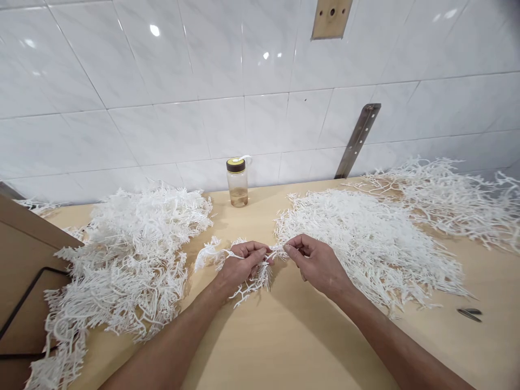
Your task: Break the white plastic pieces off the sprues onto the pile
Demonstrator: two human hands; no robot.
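While both hands (242, 262) (320, 266) pinch a sprig (263, 276), tabletop (260, 341) separates two flanking piles (136, 254) (361, 241).

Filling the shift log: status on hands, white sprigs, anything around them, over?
Left hand holding white sprigs; right hand pinching at them. Left heap, right heap flanking. Bottle standing beyond.
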